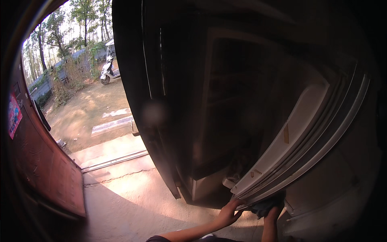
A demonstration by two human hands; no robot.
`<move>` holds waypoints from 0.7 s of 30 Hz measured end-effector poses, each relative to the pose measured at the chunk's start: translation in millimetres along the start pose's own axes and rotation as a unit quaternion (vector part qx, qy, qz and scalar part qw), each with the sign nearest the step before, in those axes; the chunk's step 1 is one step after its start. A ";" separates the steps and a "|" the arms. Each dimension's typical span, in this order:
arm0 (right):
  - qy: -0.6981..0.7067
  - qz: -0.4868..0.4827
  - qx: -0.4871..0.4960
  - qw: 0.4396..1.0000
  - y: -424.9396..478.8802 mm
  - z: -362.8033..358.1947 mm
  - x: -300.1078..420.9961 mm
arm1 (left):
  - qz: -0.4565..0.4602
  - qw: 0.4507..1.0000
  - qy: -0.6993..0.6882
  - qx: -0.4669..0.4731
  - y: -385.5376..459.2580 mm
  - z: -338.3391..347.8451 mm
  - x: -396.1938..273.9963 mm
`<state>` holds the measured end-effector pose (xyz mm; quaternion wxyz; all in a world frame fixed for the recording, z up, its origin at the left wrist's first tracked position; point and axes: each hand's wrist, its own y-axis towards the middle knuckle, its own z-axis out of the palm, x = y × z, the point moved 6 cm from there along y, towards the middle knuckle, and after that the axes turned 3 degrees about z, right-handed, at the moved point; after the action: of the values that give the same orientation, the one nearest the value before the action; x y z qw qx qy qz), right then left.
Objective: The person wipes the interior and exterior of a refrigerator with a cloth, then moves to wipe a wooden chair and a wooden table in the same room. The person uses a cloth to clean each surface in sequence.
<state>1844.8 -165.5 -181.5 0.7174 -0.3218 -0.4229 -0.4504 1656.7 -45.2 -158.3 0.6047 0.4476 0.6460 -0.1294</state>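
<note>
A tall dark appliance, apparently a refrigerator [178, 90], stands before me with its door [302, 121] swung out to the right. The door's pale inner liner and ribbed gasket [320, 133] face the cabinet. My left hand [227, 213] grips the door's near end, thumb apart from the fingers. On the door's outer side, my right hand [272, 213] holds a bunched dark cloth [263, 207] close to the same end. Its fingers are mostly hidden by the cloth. Deep shadow obscures the inside of the cabinet.
To the left, a reddish-brown house door [51, 163] stands open, bearing a colourful poster [14, 115]. A metal threshold track [115, 161] crosses the concrete floor [130, 196]. Outside are a white scooter [109, 71], trees and a fence. A wall rises at the right.
</note>
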 end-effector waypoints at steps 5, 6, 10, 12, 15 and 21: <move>-0.039 -0.083 -0.017 0.996 1.5 -32.6 59.7 | 0.060 0.990 -0.023 0.128 12.4 66.9 -19.4; -0.024 -0.080 -0.029 0.996 -0.3 -36.3 69.0 | 0.036 0.986 -0.032 0.162 11.6 82.1 -7.7; 0.020 -0.068 -0.108 0.992 32.1 -89.1 83.0 | -0.043 0.945 -0.100 0.309 26.2 114.8 -30.7; 0.008 -0.060 -0.135 0.989 60.4 -131.5 83.5 | -0.005 0.948 -0.102 0.301 31.0 121.9 -46.5; 0.044 -0.093 -0.189 0.977 60.5 -146.6 95.9 | -0.091 0.952 -0.044 0.288 37.4 107.9 -46.7; 0.100 -0.150 -0.111 0.977 26.1 -128.6 105.5 | 0.051 0.975 -0.035 0.214 50.9 96.3 -40.9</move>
<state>1934.5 -303.3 -145.0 0.6402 -0.2859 -0.3399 -0.6269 1752.7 -101.8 -125.2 0.5230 0.5937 0.5584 -0.2493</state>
